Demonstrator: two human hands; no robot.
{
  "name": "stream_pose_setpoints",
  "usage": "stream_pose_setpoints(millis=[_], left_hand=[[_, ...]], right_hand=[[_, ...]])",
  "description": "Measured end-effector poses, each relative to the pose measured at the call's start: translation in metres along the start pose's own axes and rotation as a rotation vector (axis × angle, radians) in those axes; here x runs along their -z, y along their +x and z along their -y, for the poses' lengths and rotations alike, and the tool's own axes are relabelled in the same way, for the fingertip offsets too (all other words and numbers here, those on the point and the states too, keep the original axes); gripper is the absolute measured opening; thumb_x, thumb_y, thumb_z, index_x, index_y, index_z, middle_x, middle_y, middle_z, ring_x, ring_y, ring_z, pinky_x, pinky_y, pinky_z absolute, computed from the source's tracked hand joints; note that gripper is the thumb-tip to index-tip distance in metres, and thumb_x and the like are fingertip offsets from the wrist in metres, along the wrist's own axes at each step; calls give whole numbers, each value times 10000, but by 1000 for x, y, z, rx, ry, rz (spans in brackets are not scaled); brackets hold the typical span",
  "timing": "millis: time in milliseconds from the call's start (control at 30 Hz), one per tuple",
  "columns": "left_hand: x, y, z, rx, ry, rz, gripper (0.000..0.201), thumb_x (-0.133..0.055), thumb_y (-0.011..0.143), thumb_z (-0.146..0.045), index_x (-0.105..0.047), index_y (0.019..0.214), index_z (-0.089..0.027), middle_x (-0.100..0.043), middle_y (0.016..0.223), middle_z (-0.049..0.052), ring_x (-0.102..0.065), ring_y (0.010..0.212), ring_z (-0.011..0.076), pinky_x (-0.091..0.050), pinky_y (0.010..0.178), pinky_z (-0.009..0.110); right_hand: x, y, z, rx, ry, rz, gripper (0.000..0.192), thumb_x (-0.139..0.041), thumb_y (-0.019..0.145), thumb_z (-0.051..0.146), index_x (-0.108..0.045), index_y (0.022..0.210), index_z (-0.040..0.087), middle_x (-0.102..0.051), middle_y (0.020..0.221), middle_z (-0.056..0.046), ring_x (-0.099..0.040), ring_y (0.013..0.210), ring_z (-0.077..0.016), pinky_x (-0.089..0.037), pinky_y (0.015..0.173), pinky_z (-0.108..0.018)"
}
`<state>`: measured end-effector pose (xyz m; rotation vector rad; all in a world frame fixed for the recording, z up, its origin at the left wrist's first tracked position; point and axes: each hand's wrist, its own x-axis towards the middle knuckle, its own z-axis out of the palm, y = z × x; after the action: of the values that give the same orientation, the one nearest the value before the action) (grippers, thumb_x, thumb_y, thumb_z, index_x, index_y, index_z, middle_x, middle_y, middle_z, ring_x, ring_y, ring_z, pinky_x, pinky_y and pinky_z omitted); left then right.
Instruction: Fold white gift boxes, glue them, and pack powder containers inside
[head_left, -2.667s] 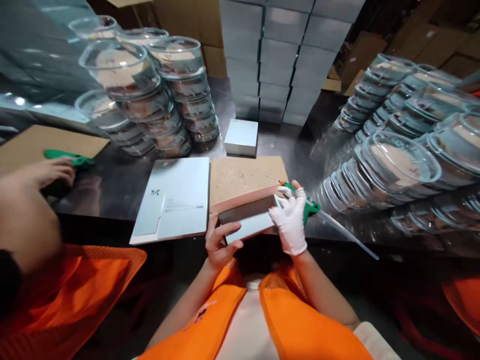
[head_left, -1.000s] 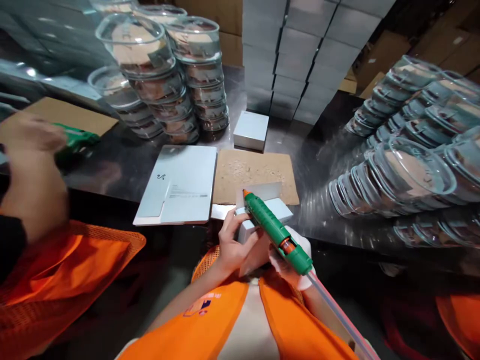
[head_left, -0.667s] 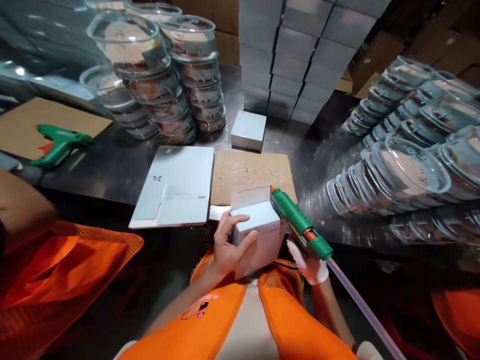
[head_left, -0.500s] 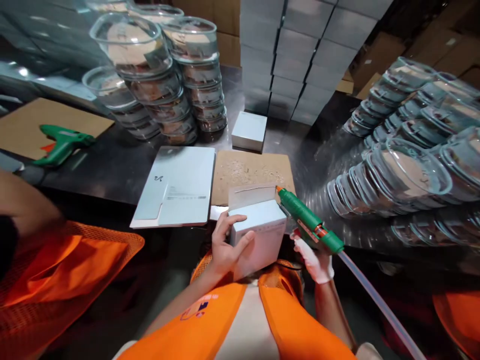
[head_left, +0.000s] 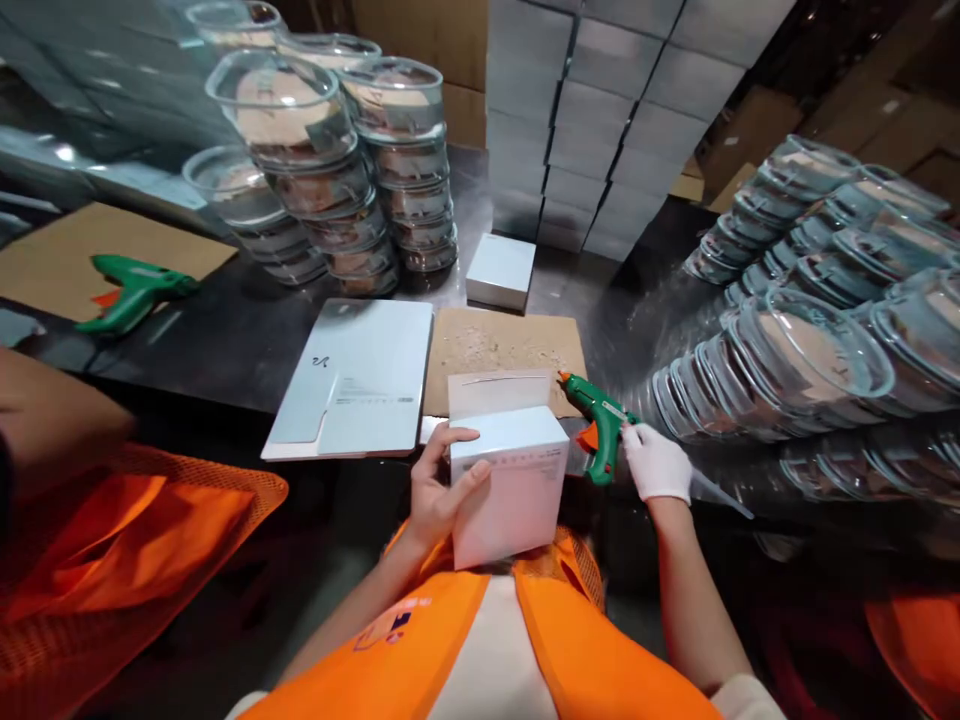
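My left hand (head_left: 444, 490) is wrapped round the left side of a small white box (head_left: 510, 480), thumb on its front face. The box is tilted at the table edge, its lid flap (head_left: 499, 392) standing up with a thin line of glue along it. My right hand (head_left: 657, 462), in a white glove, has its fingers closed at the rear end of a green glue gun (head_left: 604, 412). The gun lies on its side by the box, orange nozzle pointing left, orange trigger and handle towards me. A clear glue stick (head_left: 721, 493) trails out beyond the glove.
A glue-specked cardboard sheet (head_left: 502, 345) lies behind the box, flat white box blanks (head_left: 360, 370) to its left. One closed white box (head_left: 501, 270) stands before a tall stack of boxes (head_left: 585, 130). Clear round tubs (head_left: 300, 170) rise on both sides. Another glue gun (head_left: 139, 290) rests near a co-worker's arm (head_left: 60, 410).
My right hand has turned the glue gun onto its side and moved its grasp to the rear end. The nozzle has left the flap. The box has shifted slightly left.
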<state>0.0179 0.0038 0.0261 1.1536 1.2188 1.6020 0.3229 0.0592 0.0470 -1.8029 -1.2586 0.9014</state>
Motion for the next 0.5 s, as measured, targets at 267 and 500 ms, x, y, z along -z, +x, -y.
stream_pose_setpoints(millis=[267,500], left_hand=[[-6,1,10,-36,37,130,408,-837,798,-606,-741,946,-238,-707,1078,70,-688,1022,254,-554,870,354],[-1,9,25,31,-211,66,538,-844,816,-581,-575,1219,-348,-687,1166,61,-711,1187,275,-573,1008,450]], right_hand=[[-55,-14,46,-38,546,367,432,-883,679,376,-768,1054,194,-801,1001,-46,-740,909,-207,-593,847,-324],[-39,-25,37,172,552,623,539,-843,763,654,-753,1087,232,-719,1334,-93,-702,1200,-280,-572,1024,-419]])
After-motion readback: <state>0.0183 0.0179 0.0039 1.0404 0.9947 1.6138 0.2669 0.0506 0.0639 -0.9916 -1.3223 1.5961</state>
